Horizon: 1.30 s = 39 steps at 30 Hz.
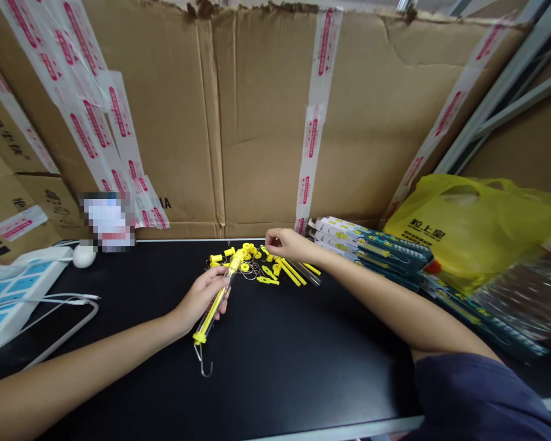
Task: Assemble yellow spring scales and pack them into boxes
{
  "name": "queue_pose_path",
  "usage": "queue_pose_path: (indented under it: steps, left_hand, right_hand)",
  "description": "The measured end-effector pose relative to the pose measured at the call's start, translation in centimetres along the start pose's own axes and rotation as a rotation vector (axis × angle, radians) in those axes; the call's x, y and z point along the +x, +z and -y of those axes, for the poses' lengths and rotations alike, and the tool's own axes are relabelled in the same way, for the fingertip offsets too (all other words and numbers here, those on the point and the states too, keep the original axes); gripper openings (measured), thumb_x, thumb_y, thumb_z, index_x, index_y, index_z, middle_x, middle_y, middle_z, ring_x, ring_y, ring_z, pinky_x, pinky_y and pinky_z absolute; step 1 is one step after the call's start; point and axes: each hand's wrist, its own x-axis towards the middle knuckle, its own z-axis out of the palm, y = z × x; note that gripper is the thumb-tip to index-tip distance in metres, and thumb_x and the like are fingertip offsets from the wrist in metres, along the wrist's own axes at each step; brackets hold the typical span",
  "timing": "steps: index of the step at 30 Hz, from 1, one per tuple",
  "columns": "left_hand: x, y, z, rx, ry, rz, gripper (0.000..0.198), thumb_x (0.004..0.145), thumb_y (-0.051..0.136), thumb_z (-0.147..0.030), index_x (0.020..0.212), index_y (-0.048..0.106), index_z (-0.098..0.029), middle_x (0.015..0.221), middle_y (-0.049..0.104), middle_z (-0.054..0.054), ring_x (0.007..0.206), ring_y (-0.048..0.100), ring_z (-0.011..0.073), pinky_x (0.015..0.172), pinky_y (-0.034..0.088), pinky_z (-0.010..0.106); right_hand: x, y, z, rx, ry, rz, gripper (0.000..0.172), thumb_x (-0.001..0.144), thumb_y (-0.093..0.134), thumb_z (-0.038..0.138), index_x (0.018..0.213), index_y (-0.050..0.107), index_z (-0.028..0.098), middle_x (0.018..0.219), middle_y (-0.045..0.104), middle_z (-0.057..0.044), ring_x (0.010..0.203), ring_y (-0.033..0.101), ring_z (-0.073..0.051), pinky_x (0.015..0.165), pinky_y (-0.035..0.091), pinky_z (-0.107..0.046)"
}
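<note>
My left hand [206, 293] is closed around a spring scale [215, 301], a clear tube with yellow plastic inside and yellow fittings at both ends. The scale lies at a slant, its metal hook [204, 364] hanging at the end nearest me. At the far side of the table, the fingers of my right hand [282, 244] are pinched together beside a small yellow part [264, 250]; whether they grip it is unclear. Around that hand lie loose yellow plastic parts [269, 275], thin metal wire hooks, yellow strips [291, 272] and clear tubes [313, 278].
Printed boxes [371, 239] are stacked on the right, beside a yellow plastic bag [468, 226]. To the left are a white power strip [22, 294], cables [68, 298] and a round white object [84, 255]. Tall cardboard [261, 122] stands behind the black table [275, 367].
</note>
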Motion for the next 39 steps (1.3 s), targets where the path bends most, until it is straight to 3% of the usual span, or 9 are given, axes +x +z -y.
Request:
queue_pose_path:
  steps: [3, 6, 11, 14, 17, 22, 31, 35, 39]
  left_hand:
    - [0.9, 0.4, 0.0, -0.019, 0.004, 0.012, 0.029, 0.079, 0.058, -0.043, 0.093, 0.044, -0.022, 0.060, 0.050, -0.009, 0.034, 0.044, 0.0049, 0.028, 0.032, 0.013]
    - [1.9, 1.3, 0.0, -0.047, -0.018, 0.010, 0.028, 0.082, 0.055, -0.046, 0.084, 0.039, -0.023, 0.058, 0.048, -0.010, 0.032, 0.042, 0.0054, 0.026, 0.031, 0.014]
    - [2.5, 3.0, 0.0, -0.073, 0.037, -0.013, 0.036, 0.087, 0.047, -0.058, 0.093, 0.046, -0.022, 0.057, 0.044, -0.010, 0.031, 0.039, 0.0046, 0.026, 0.030, 0.014]
    - [2.1, 3.3, 0.1, -0.069, 0.047, -0.035, 0.039, 0.085, 0.052, -0.056, 0.099, 0.051, -0.020, 0.057, 0.044, -0.009, 0.032, 0.039, 0.0045, 0.028, 0.032, 0.015]
    - [1.5, 3.3, 0.0, -0.049, 0.056, -0.070, 0.035, 0.083, 0.055, -0.052, 0.093, 0.053, -0.018, 0.058, 0.046, -0.008, 0.037, 0.044, 0.0050, 0.031, 0.036, 0.015]
    - [1.3, 3.2, -0.1, -0.051, 0.052, -0.050, 0.029, 0.080, 0.060, -0.044, 0.079, 0.048, -0.018, 0.063, 0.049, -0.005, 0.045, 0.050, 0.0059, 0.036, 0.040, 0.015]
    - [1.7, 2.9, 0.7, -0.050, 0.039, 0.055, 0.026, 0.085, 0.053, -0.046, 0.088, 0.044, -0.021, 0.061, 0.049, -0.008, 0.036, 0.044, 0.0042, 0.032, 0.033, 0.014]
    - [1.5, 3.0, 0.4, -0.012, 0.032, 0.077, 0.028, 0.084, 0.055, -0.047, 0.087, 0.045, -0.021, 0.061, 0.049, -0.008, 0.036, 0.044, 0.0038, 0.032, 0.033, 0.014]
    - [1.4, 3.2, 0.2, 0.018, 0.024, 0.089, 0.030, 0.083, 0.056, -0.048, 0.084, 0.045, -0.020, 0.061, 0.049, -0.008, 0.036, 0.045, 0.0037, 0.033, 0.034, 0.014]
  right_hand:
    - [-0.5, -0.4, -0.1, 0.340, 0.096, 0.036, 0.010, 0.085, 0.053, 0.023, 0.078, 0.048, 0.018, 0.075, 0.063, -0.002, 0.060, 0.063, -0.012, 0.052, 0.049, -0.025]
    - [-1.6, 0.0, 0.1, 0.793, 0.181, 0.061, 0.021, 0.080, 0.064, 0.029, 0.076, 0.046, 0.018, 0.080, 0.067, -0.003, 0.063, 0.068, -0.013, 0.055, 0.056, -0.028]
    - [-3.4, 1.5, 0.8, 1.085, 0.251, 0.035, 0.034, 0.075, 0.073, 0.036, 0.069, 0.045, 0.018, 0.060, 0.062, 0.004, 0.056, 0.067, -0.011, 0.059, 0.057, -0.026]
    - [-3.9, 2.2, 1.7, 1.098, 0.262, 0.116, 0.044, 0.074, 0.074, 0.046, 0.065, 0.042, 0.018, 0.053, 0.056, 0.007, 0.052, 0.064, -0.009, 0.059, 0.056, -0.025]
    - [-4.2, 2.7, 2.5, 1.077, 0.234, 0.189, 0.044, 0.077, 0.070, 0.052, 0.066, 0.045, 0.017, 0.056, 0.058, 0.005, 0.054, 0.065, -0.009, 0.062, 0.057, -0.026]
    - [-4.3, 3.1, 2.9, 1.099, 0.177, 0.189, 0.042, 0.079, 0.069, 0.052, 0.069, 0.046, 0.018, 0.054, 0.053, 0.008, 0.048, 0.059, -0.007, 0.056, 0.055, -0.024]
    - [-4.7, 2.8, 4.0, 1.131, 0.154, 0.153, 0.041, 0.082, 0.064, 0.053, 0.073, 0.041, 0.021, 0.050, 0.052, 0.009, 0.043, 0.052, -0.007, 0.050, 0.055, -0.024]
    - [-4.7, 2.8, 4.2, 1.107, 0.123, 0.098, 0.047, 0.070, 0.079, 0.046, 0.066, 0.039, 0.021, 0.048, 0.045, 0.012, 0.040, 0.045, -0.005, 0.050, 0.058, -0.027]
    - [-4.8, 3.0, 4.0, 0.996, 0.112, 0.122, 0.045, 0.071, 0.077, 0.046, 0.063, 0.042, 0.020, 0.046, 0.049, 0.010, 0.041, 0.051, -0.006, 0.051, 0.057, -0.025]
